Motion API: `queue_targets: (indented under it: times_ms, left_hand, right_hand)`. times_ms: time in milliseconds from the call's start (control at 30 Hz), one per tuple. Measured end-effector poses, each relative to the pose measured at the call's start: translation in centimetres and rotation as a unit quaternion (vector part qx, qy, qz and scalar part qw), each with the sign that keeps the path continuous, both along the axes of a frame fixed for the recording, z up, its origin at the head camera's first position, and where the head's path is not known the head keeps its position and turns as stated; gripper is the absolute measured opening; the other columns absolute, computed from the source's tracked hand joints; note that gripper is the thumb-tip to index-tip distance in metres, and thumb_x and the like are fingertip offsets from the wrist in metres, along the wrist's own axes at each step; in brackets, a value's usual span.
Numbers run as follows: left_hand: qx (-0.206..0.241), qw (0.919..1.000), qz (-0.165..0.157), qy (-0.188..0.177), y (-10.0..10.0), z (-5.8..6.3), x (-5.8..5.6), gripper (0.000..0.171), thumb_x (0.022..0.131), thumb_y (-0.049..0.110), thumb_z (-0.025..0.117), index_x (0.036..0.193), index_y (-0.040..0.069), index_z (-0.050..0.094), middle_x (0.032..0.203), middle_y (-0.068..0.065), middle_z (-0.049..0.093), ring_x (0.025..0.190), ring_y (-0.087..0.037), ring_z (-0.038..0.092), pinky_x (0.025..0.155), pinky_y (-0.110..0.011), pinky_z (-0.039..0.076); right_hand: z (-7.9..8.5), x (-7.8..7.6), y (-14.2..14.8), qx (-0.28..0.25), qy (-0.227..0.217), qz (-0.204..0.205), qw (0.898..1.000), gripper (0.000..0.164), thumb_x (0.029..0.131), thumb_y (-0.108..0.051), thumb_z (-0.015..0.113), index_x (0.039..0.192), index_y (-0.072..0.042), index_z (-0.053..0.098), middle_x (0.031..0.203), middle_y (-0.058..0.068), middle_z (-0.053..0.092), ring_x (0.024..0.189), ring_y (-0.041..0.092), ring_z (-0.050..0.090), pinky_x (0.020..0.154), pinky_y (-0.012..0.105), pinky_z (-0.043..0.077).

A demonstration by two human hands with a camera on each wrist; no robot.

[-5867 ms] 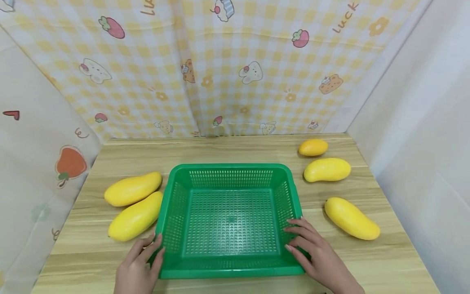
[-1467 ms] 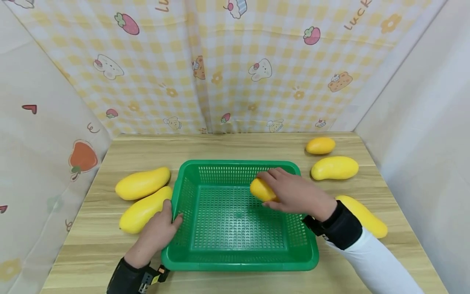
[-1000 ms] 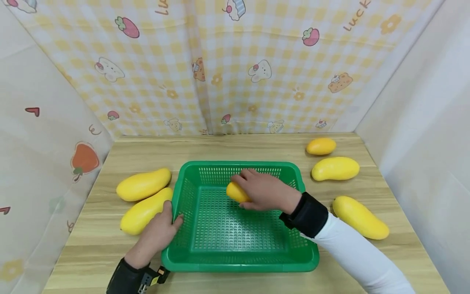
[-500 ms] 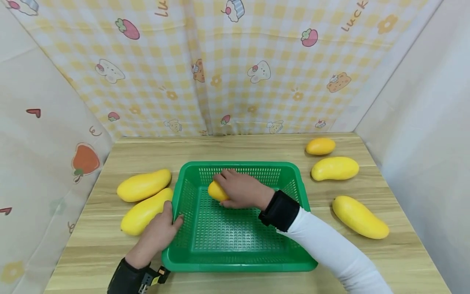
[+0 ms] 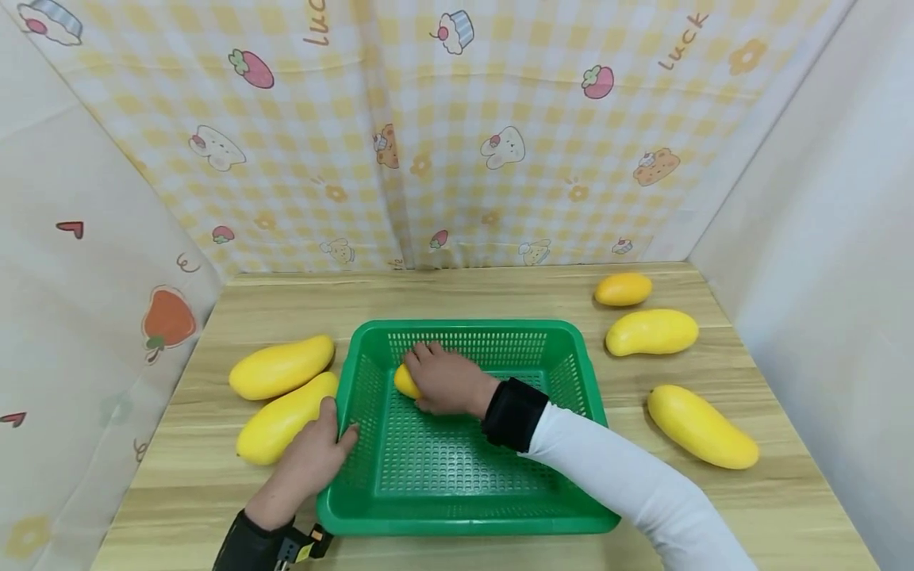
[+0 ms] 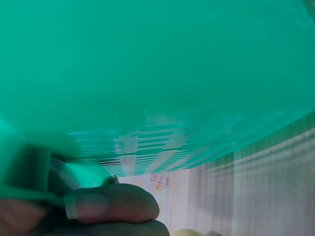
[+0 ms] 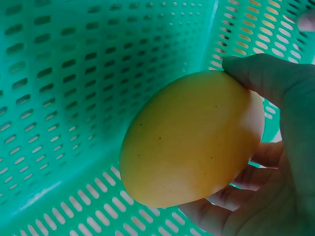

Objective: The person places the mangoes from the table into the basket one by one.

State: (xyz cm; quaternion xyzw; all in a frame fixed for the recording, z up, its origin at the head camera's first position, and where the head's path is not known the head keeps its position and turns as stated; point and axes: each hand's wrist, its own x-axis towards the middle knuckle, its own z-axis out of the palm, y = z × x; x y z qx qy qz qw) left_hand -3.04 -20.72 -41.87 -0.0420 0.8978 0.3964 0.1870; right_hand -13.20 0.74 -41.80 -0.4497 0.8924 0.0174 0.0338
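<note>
My right hand (image 5: 448,382) grips a small orange-yellow mango (image 5: 405,383) inside the green plastic basket (image 5: 464,525), near its back left corner. Up close in the right wrist view, the mango (image 7: 189,142) is smooth with tiny dark specks. The thumb lies along one side of it, the fingers curl round the other, and the slotted basket floor shows just below. My left hand (image 5: 314,456) holds the basket's left rim, thumb over the inner side. In the left wrist view, fingers (image 6: 115,202) curl under the rim against the outer wall.
Two large yellow mangoes (image 5: 282,367) lie left of the basket, the nearer one beside my left hand. To the right are a small orange mango (image 5: 624,289), a yellow one (image 5: 652,331) and a larger one (image 5: 702,427). A checked curtain (image 5: 457,119) hangs behind the wooden table (image 5: 428,295).
Earlier both hands rested on the basket's sides. Since then my right hand has taken a small mango and carried it leftward across the basket. My left hand keeps hold of the left rim.
</note>
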Motion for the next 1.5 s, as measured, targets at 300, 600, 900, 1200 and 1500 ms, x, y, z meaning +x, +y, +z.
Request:
queue_targets:
  times_ms: [300,600,900,1200,1500]
  left_hand:
    - [-0.003,0.9998,-0.013,0.015,0.2,-0.3,0.1,0.029,0.099,0.014,0.048,0.117,-0.003,0.033,0.072,-0.010,0.053,0.055,-0.017,0.057,0.047,-0.031,0.048]
    - [-0.001,0.9997,-0.016,0.019,0.0,-0.4,0.0,0.029,0.100,0.014,0.048,0.117,-0.004,0.032,0.073,-0.010,0.054,0.055,-0.017,0.058,0.047,-0.031,0.048]
    - [-0.004,0.9996,-0.016,0.021,0.1,-0.4,0.0,0.028,0.099,0.013,0.049,0.115,-0.003,0.033,0.072,-0.010,0.053,0.055,-0.017,0.057,0.047,-0.031,0.048]
    - [-0.010,0.9996,-0.013,0.025,0.2,-0.1,0.0,0.026,0.099,0.012,0.050,0.114,-0.003,0.035,0.071,-0.009,0.053,0.055,-0.017,0.057,0.047,-0.031,0.048]
    - [-0.005,0.9998,-0.005,0.020,0.0,0.1,0.0,0.026,0.099,0.012,0.050,0.114,-0.003,0.034,0.071,-0.010,0.053,0.055,-0.017,0.057,0.047,-0.031,0.048]
  right_hand:
    - [-1.0,0.1,-1.2,0.019,0.019,-0.001,1.000,0.060,0.086,-0.040,0.068,0.131,-0.006,0.048,0.114,0.009,0.050,0.096,0.020,0.051,0.068,0.025,0.051]
    - [-1.8,-0.1,-1.7,0.023,0.043,0.012,0.999,0.061,0.086,-0.042,0.068,0.132,-0.007,0.048,0.124,0.010,0.049,0.103,0.021,0.052,0.070,0.024,0.052]
    - [-2.7,-0.3,-2.0,0.031,0.085,0.029,0.995,0.059,0.089,-0.043,0.063,0.134,-0.007,0.049,0.128,0.009,0.050,0.112,0.021,0.051,0.080,0.028,0.051]
    - [-3.1,-0.4,-2.3,0.035,0.135,0.044,0.989,0.050,0.093,-0.039,0.057,0.132,-0.009,0.053,0.127,0.007,0.052,0.116,0.020,0.048,0.089,0.031,0.047]
    - [-3.2,-0.7,-2.5,0.025,0.139,0.041,0.989,0.046,0.095,-0.039,0.054,0.132,-0.011,0.053,0.130,0.007,0.049,0.118,0.022,0.043,0.094,0.035,0.040]
